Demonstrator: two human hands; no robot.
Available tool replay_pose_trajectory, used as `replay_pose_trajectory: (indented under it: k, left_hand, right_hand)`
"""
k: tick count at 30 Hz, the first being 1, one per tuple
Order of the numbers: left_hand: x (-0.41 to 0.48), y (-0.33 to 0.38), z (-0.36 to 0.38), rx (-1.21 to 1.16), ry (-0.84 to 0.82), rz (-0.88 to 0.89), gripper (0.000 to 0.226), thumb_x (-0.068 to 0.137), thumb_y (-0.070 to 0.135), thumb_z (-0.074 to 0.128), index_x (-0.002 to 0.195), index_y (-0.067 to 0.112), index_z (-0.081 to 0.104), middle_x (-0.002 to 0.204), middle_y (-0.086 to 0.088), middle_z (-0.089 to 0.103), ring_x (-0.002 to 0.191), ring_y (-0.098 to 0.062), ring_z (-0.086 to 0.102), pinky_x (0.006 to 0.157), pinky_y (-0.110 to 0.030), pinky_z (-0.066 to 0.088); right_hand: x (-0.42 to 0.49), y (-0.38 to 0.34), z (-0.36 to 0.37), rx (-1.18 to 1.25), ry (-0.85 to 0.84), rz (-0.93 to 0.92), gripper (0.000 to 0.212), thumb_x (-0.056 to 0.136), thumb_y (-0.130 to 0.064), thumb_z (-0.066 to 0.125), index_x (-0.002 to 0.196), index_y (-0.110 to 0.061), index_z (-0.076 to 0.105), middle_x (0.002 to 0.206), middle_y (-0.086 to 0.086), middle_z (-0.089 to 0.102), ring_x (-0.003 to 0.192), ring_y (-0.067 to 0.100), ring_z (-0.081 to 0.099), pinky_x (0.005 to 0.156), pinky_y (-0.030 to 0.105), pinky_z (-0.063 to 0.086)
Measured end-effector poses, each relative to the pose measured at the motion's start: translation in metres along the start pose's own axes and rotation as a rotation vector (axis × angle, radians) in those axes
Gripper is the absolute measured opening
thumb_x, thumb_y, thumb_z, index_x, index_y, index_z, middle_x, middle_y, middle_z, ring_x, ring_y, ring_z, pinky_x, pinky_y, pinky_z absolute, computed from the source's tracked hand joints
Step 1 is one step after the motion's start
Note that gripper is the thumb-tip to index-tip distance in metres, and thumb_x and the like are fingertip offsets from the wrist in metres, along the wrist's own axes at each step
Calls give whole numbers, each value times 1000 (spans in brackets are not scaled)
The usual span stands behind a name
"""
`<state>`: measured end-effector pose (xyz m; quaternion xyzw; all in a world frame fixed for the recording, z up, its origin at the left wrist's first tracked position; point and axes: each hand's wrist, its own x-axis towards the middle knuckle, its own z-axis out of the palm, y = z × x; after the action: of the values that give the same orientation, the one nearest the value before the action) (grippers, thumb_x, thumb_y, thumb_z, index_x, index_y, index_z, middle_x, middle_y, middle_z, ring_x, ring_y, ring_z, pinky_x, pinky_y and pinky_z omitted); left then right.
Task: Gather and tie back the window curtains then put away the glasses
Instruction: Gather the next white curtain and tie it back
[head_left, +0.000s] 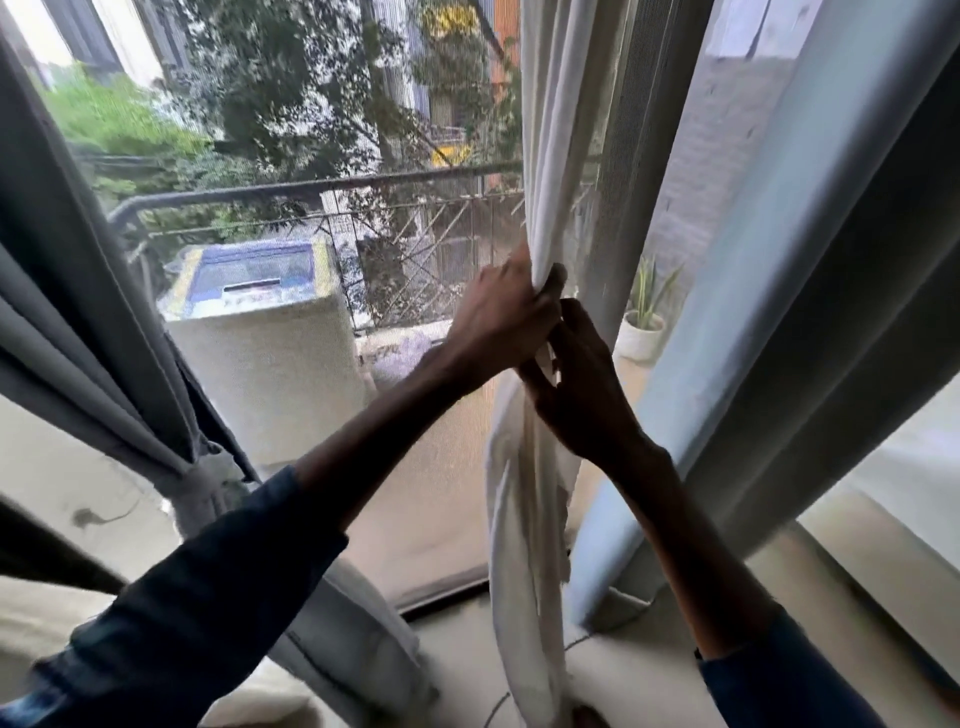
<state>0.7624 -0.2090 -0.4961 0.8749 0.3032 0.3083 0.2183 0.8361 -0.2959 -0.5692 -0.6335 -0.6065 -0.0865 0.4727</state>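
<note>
At frame centre, the left hand (501, 317) clamps the gathered white curtain (524, 519); just below, the right hand (576, 384) pinches the same curtain, touching the left.

White sheer curtain (524, 509) hangs bunched into a narrow rope. Grey curtain (104, 332), left of it, is tied back.

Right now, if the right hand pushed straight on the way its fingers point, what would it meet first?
The right hand points up and leftward into the bunched white curtain, which its fingers already touch just below the left hand. Pushing on, it would likely meet that curtain and the left hand's grip; the window mesh lies behind, though depth is unclear.
</note>
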Motion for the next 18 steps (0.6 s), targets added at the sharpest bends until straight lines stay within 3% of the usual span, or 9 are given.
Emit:
replay_pose_trajectory:
  k: [3,5,7,10,13,15,18]
  left_hand:
    - [-12,-9,4,-24,38,17,27,102,33,43,106,9,54,77,-1,55,58,-17,52,49,-25,35]
    - [-10,-18,5,-17,58,10,22,102,28,43,90,11,51,68,-1,51,55,-19,48,46,-24,29]
    - [-11,-22,2,-15,56,17,26,101,23,45,79,9,48,60,2,46,51,-19,46,41,-20,27]
    - [-12,-30,1,-51,17,40,30,100,24,48,80,3,56,67,-7,56,60,-28,57,48,-31,37]
    - [-13,-38,4,-79,2,53,36,102,34,47,89,4,62,78,-11,65,70,-29,61,57,-36,45]
    - [-15,-43,3,-93,4,71,37,102,36,46,91,4,62,81,-12,66,72,-29,62,62,-40,50]
    - [-16,-48,-2,-130,-18,90,39,101,38,47,100,4,64,90,-12,69,79,-28,65,68,-43,54]
  right_hand:
    - [-14,4,-1,147,-80,26,26,102,-21,57,127,-13,63,124,8,56,103,14,62,77,28,57]
    - [-20,9,-3,311,-127,130,22,104,-22,56,124,-24,66,126,4,61,104,11,65,78,24,56]
    - [-22,15,-4,419,-120,236,23,103,-23,58,123,-20,69,125,0,67,98,16,69,78,32,60]
    - [-22,27,-2,432,-67,306,20,99,-24,66,114,-16,76,110,-3,75,89,22,73,76,44,61]
    - [-20,29,-2,392,46,338,15,90,-18,77,104,-12,78,99,-2,78,86,12,72,71,30,58]
    - [-20,28,0,358,165,364,21,84,-21,84,101,-12,76,98,-3,76,88,11,71,69,24,55]
    - [-11,35,-1,315,232,414,55,75,-41,88,119,-17,65,112,-4,70,103,9,67,78,24,55]
